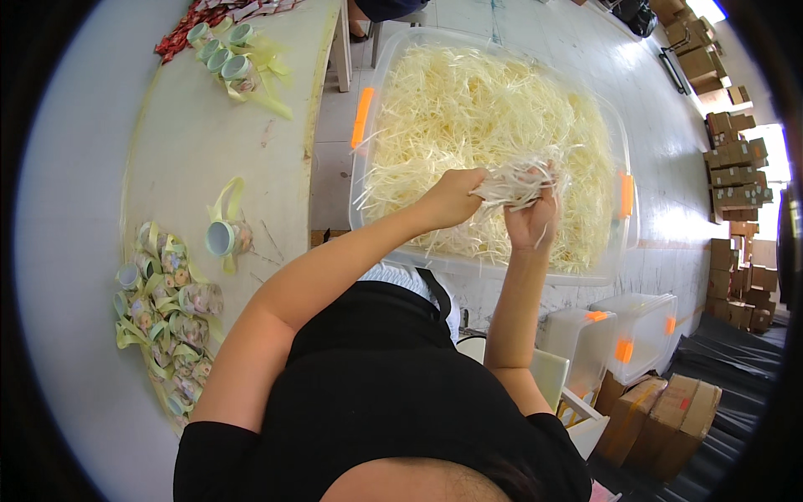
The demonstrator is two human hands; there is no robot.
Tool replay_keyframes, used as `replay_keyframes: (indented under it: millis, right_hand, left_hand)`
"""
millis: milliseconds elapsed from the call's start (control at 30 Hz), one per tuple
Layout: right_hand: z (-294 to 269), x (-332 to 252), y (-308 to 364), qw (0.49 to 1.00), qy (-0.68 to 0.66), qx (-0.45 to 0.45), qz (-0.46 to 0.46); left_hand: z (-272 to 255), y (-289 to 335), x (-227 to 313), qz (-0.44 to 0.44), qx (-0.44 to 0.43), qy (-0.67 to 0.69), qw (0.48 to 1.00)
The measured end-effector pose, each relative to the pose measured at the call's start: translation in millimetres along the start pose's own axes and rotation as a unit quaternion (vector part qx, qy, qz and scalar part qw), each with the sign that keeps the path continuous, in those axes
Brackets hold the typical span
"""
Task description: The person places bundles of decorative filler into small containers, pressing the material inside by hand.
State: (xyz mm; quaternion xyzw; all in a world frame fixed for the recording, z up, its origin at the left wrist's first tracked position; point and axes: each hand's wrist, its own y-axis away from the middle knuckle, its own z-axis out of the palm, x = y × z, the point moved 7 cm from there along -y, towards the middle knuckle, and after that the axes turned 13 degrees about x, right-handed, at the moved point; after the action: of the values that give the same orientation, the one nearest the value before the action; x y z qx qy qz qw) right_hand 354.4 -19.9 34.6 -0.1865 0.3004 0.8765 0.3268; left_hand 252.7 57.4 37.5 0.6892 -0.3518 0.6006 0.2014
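In front of me is a large clear plastic bin [477, 267] with orange latches, filled with pale yellow shredded paper [485, 100]. Above its near part, both hands are on one loose bunch of shredded paper [512, 186], whiter than the filling. The left end of the bunch is pinched by my left hand [456, 197], its fingers closed. Across the other end, my right hand [533, 219] curls its fingers around the strands, palm up. Strands partly cover the right fingers.
On the table [276, 151] at left, one small ribboned cup [221, 239] stands apart from a heap of floral-wrapped cups [171, 318] and a far group [230, 63]. Closed clear bins [627, 335] and cardboard boxes [682, 418] are at lower right; stacked cartons [740, 176] line the right.
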Motion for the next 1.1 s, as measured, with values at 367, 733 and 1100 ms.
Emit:
replay_keyframes:
  millis: [367, 733, 1100]
  right_hand:
    - [-23.1, -48.6, -19.8, 0.971, 0.216, 0.072, -0.074]
    - [-17.6, -103.1, -27.2, 0.997, -0.071, -0.009, -0.026]
    - [26.3, -11.7, 15.9, 0.986, -0.119, -0.084, -0.076]
  left_hand:
    - [-21.5, 7.7, -24.7, 0.035, -0.03, -0.295, 0.954]
    - [-30.0, 2.6, -77.4, -0.035, -0.055, -0.439, 0.896]
    - [20.6, 64.0, 31.0, -0.087, -0.118, 0.165, 0.975]
